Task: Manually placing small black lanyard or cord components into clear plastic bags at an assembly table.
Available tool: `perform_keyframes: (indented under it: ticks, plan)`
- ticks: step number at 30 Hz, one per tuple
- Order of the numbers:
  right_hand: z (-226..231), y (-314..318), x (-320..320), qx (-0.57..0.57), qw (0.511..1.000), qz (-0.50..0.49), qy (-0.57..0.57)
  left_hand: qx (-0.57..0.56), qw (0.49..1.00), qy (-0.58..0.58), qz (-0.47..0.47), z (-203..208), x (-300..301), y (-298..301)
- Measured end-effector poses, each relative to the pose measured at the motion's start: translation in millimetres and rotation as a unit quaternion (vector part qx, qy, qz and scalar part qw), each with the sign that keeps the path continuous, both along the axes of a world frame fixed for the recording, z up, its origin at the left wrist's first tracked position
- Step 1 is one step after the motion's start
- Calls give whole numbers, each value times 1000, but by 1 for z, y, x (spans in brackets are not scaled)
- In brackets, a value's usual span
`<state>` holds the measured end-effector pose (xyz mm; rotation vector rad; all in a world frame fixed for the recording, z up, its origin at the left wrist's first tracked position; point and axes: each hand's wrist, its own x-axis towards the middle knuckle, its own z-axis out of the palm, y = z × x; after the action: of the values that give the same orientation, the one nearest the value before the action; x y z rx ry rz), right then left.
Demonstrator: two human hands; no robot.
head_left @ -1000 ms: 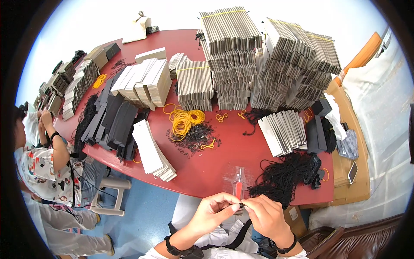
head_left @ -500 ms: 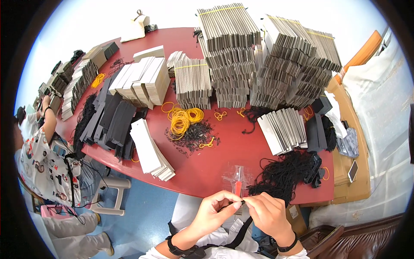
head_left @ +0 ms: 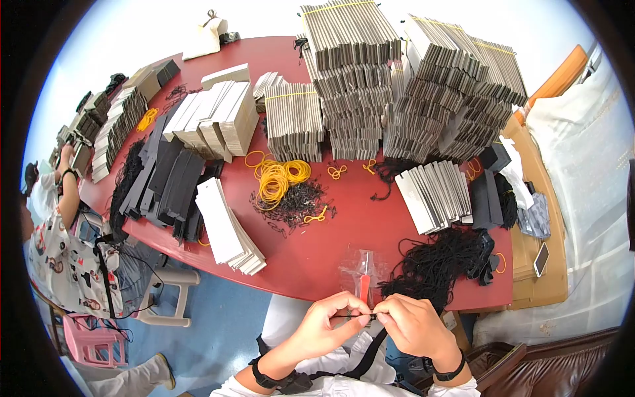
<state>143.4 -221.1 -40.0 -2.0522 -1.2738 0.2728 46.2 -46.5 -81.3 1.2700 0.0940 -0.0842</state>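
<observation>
Just over the near table edge, my left hand (head_left: 329,324) and my right hand (head_left: 415,327) face each other, fingertips almost meeting. Both are closed in a pinch on a thin black cord (head_left: 345,316); its detail between the fingers is mostly hidden. Right beyond my fingertips, a tool with a red handle (head_left: 364,288) lies by a piece of clear plastic. A tangled heap of black cords (head_left: 423,264) spreads to the right of it. Small black metal-like pieces (head_left: 301,206) are scattered farther out, beside yellow rubber bands (head_left: 274,188).
White card strips (head_left: 228,231) and dark grey folded pieces (head_left: 173,186) lie left on the red table (head_left: 297,264). Tall banded stacks of grey boards (head_left: 354,86) rise at the back. A phone (head_left: 542,260) rests on cardboard at right. Another person (head_left: 69,258) sits at far left.
My right hand has turned slightly and its fingers have curled more, with a little more cord showing by my left fingers. At far left, a standing person's leg has shifted, uncovering a pink stool.
</observation>
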Motion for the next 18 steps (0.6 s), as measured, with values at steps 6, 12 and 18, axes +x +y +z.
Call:
perform_keyframes:
  ticks: [6,12,18]
  plan:
    - [2,1,1,-1,999,8,35,-22,1000,-3,13,-1,-1,-1]
    - [-2,2,-1,0,1000,-14,-19,-7,1000,18,21,-2,1,-4]
    - [-2,0,1,-29,994,26,-103,81,997,-12,15,-1,0,-2]
